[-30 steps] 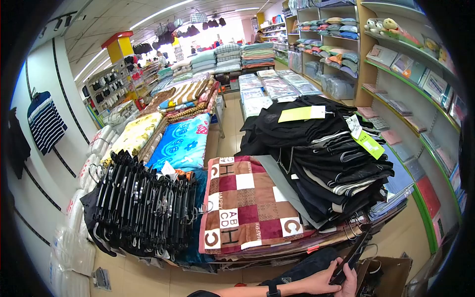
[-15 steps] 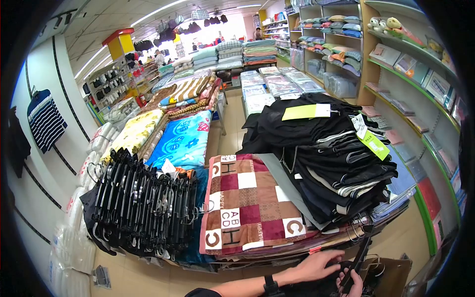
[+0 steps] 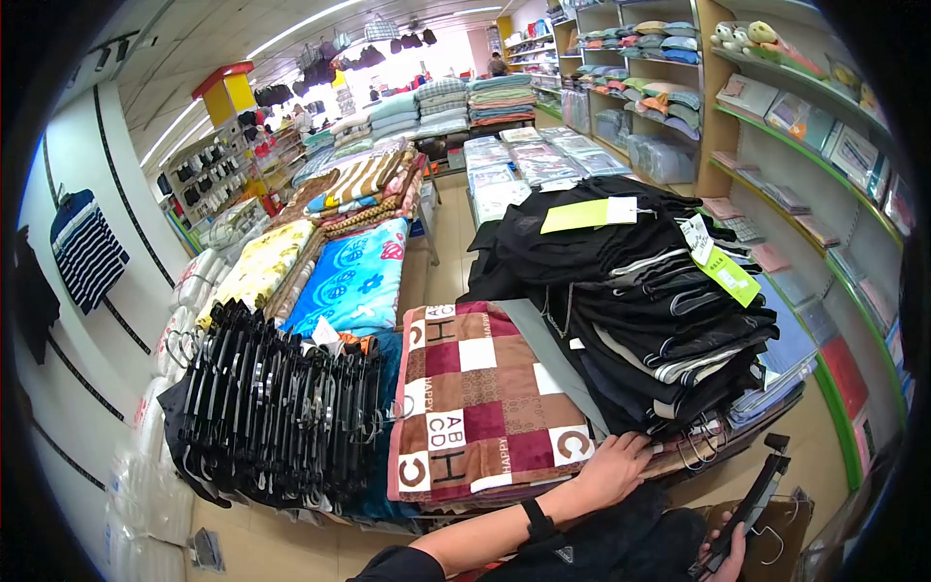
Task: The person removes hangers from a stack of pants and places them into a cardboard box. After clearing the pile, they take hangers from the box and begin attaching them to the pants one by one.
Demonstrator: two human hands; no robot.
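Note:
My right hand (image 3: 725,555) is closed around a black clothes hanger (image 3: 752,509), which tilts up to the right with its metal hook beside it. My left hand (image 3: 618,470) has its fingers stretched out and lying on the edge of the stack, by the corner of the brown and maroon checked blanket (image 3: 490,412). Black clothing (image 3: 621,538) with a small triangular badge lies under and beside my left forearm. Just beyond my left hand rises a tall pile of folded black garments (image 3: 640,310) with green tags.
A dense row of black hangers (image 3: 281,417) lies at the left of the table. Metal hooks (image 3: 703,441) stick out under the black pile. A cardboard box (image 3: 790,529) stands at lower right. Shelves (image 3: 786,136) line the right side, and a blue blanket (image 3: 354,276) lies farther back.
My left hand has moved up and away from the hanger onto the stack's edge. My right hand has moved right and slightly down with the hanger. More black clothing shows in front.

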